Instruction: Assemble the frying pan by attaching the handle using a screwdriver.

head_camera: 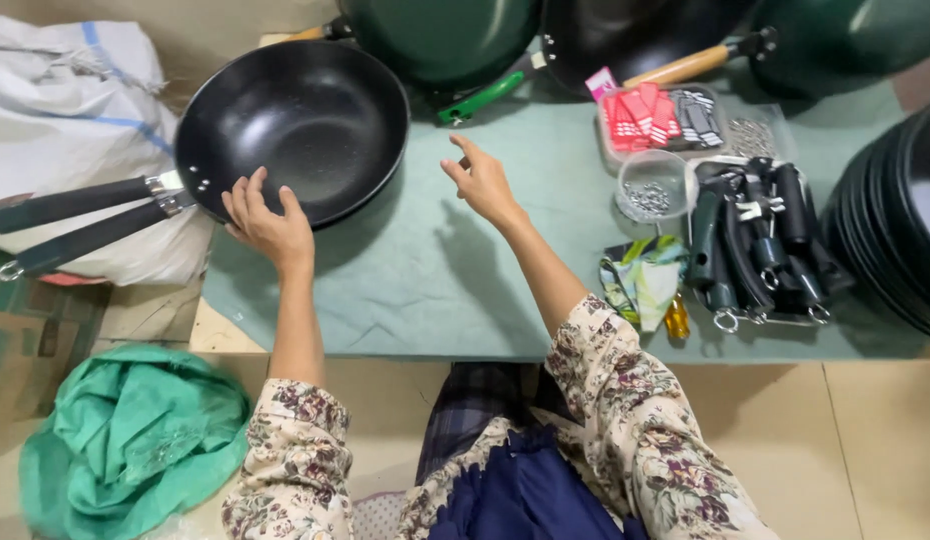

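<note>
Standing by the bench: the black wok (pixel 300 125) sits at about 11 o'clock on the green mat (pixel 425 290), w/ two black handles (pixel 80 215) sticking out toward 9 o'clock over a white sack (pixel 70 110). Left hand (pixel 268 220) rests its fingers on the wok's near rim, by the handle rivets; fingers spread, not clamped round anything. Right hand (pixel 482 180) hovers just off the rim at 3 o'clock of the pan, open, fingers loosely curled, holding nothing.

Looks to me like the pan is being steadied or positioned, handle end being the part in question. Judging by that, the next move needs a firm hold on the rim w/ the left while the right gets something from the parts side.

Packages: at 1 o'clock a clear tray (pixel 660 118) of red and dark tags, pink label at its corner. Below it a clear cup of small metal bits (pixel 649 190). At 3 o'clock a bundle of black handles (pixel 760 245) w/ hanging rings. Crumpled multicolour wrapper (pixel 640 280) and small amber bottle (pixel 676 320) near 4 o'clock. Green cloth (pixel 125 435) on the floor at 8 o'clock.
</note>
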